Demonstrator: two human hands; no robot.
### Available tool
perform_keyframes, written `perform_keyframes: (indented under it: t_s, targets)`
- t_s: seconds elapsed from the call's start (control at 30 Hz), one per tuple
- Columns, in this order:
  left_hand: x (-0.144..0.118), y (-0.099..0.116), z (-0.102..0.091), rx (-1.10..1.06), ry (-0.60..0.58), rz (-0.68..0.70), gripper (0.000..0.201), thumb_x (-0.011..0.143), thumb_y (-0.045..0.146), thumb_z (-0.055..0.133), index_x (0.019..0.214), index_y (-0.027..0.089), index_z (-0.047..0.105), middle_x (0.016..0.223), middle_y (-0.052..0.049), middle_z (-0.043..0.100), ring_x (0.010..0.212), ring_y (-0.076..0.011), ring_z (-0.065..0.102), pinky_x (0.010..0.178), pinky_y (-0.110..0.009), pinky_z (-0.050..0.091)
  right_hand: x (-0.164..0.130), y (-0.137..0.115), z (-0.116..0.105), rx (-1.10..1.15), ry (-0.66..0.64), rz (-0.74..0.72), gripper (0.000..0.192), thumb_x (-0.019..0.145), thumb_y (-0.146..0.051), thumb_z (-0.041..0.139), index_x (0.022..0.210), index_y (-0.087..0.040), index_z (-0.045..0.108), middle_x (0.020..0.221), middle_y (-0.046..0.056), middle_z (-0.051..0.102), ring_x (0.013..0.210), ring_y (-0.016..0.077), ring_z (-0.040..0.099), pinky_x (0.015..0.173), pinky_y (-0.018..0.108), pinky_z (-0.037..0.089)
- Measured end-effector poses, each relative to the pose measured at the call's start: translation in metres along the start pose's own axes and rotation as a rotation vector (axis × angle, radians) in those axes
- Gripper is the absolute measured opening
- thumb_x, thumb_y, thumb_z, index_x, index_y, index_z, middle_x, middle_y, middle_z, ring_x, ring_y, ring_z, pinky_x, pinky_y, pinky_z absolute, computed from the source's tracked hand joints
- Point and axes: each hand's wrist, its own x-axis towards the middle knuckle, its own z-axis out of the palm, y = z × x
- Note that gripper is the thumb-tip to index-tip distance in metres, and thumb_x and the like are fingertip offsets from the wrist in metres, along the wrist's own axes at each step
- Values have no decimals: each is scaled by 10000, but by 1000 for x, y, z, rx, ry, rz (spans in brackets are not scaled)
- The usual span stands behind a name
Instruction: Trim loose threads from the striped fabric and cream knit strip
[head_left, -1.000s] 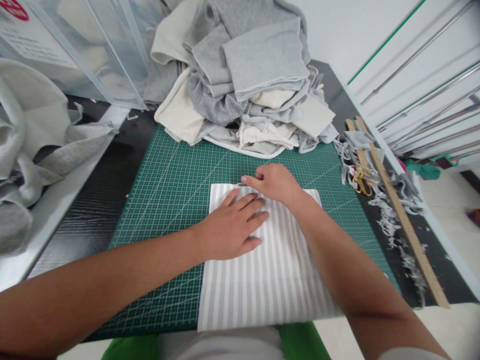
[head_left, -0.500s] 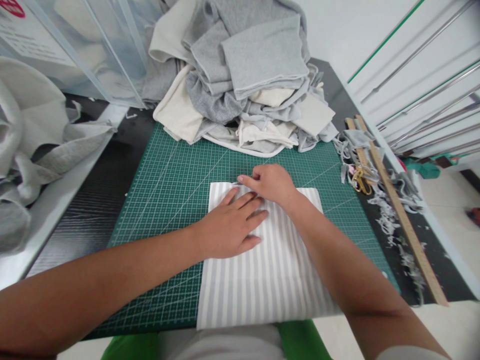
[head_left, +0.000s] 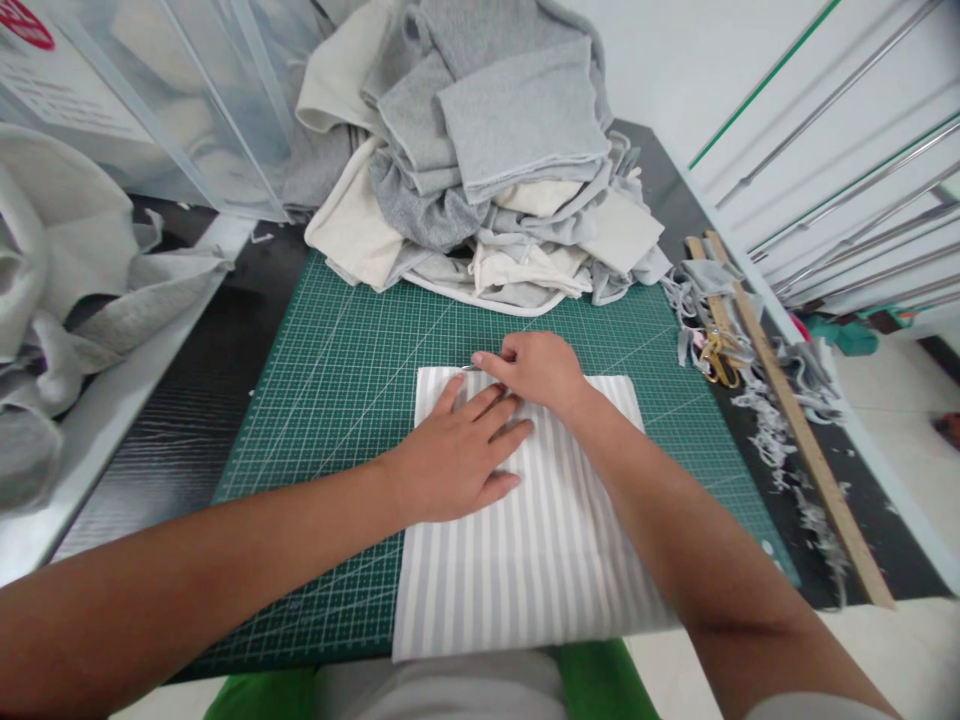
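A grey-and-white striped cloth (head_left: 517,580) lies flat on the green cutting mat (head_left: 337,380), its near edge reaching the front of the table. My left hand (head_left: 461,450) presses on the cloth with its fingers spread, close to the far edge. Just beyond it, my right hand (head_left: 536,368) is closed at that far edge. A thin metal tool (head_left: 470,367) pokes out by the right thumb. Most of it is hidden in the fist, so its kind does not show.
Grey and cream fabric pieces (head_left: 517,120) are heaped at the mat's far end. Gold-handled scissors (head_left: 718,358), wooden strips (head_left: 810,430) and scraps lie along the right. Loose cloth (head_left: 67,240) and a clear plastic bin (head_left: 217,110) stand left.
Both hands keep their places on the striped cloth, with only a very slight shift. The whole view has moved a little.
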Motion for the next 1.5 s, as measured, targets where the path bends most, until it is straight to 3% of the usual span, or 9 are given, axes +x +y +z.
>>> perform_keyframes:
  t_s: [0.37, 0.67, 1.5]
  targets:
    - [0, -1, -2, 5, -8, 2, 535, 950, 518, 372, 1379, 206, 436, 1480, -141, 388, 1364, -326, 320, 1106, -618, 161, 1, 0, -2, 14, -9, -24, 573, 833, -700, 409, 611, -204, 593, 618, 20, 608, 545, 126, 429, 532, 282, 217]
    - [-1, -1, -2, 14, -13, 7, 536, 954, 517, 362, 1393, 216, 421, 1493, -130, 377, 1384, -333, 291, 1102, -619, 158, 4, 3, -7, 43, -31, -62, 575, 827, -680, 443, 537, -192, 533, 519, 0, 513, 510, 111, 381, 522, 287, 208]
    - [0, 0, -3, 8, -5, 13, 529, 946, 514, 381, 1371, 207, 446, 1470, -140, 397, 1357, -334, 322, 1099, -626, 170, 3, -6, 2, -18, -7, -22, 543, 818, -691, 457, 621, -209, 608, 600, 13, 606, 544, 128, 436, 532, 278, 218]
